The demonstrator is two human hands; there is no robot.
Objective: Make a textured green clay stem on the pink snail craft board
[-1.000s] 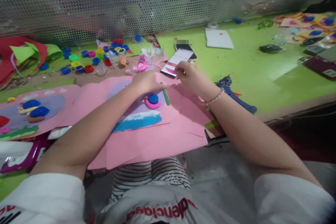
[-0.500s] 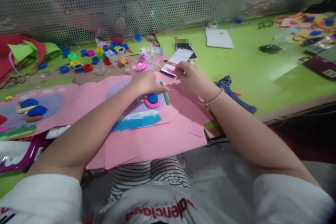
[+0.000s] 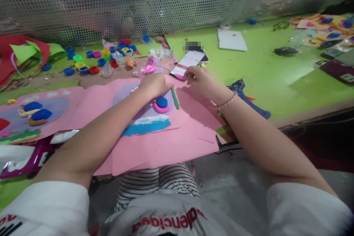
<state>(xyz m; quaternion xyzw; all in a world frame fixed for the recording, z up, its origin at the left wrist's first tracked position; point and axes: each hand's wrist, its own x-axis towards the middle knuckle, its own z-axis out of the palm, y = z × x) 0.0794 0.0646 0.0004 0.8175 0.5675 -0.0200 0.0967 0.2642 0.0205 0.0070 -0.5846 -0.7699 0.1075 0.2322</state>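
My left hand [image 3: 155, 85] rests over the purple oval on pink paper [image 3: 166, 149], its fingers curled and mostly hidden. Its thumb lies at the upper end of a green clay strip [image 3: 175, 99]. Just below that hand are a blue clay disc [image 3: 162, 102] and a curved pink clay piece [image 3: 160, 109]. A blue-and-white clay band [image 3: 148, 125] crosses the lower part of the picture. My right hand [image 3: 203, 81] is closed in a pinch above the paper's upper right, beside a phone [image 3: 188, 62]. What its fingertips hold is too small to make out.
Several coloured caps [image 3: 80, 65] and plastic bags lie at the back left. A similar clay picture [image 3: 55, 118] is at left. Right of my wrist lies a blue-handled tool [image 3: 253, 105]; farther back is a white board [image 3: 231, 40]. A perforated metal screen [image 3: 110, 11] stands behind.
My left thumb has drawn up from across the green strip to its top end, and the fingers look more closed. The right hand stays pinched in nearly the same place.
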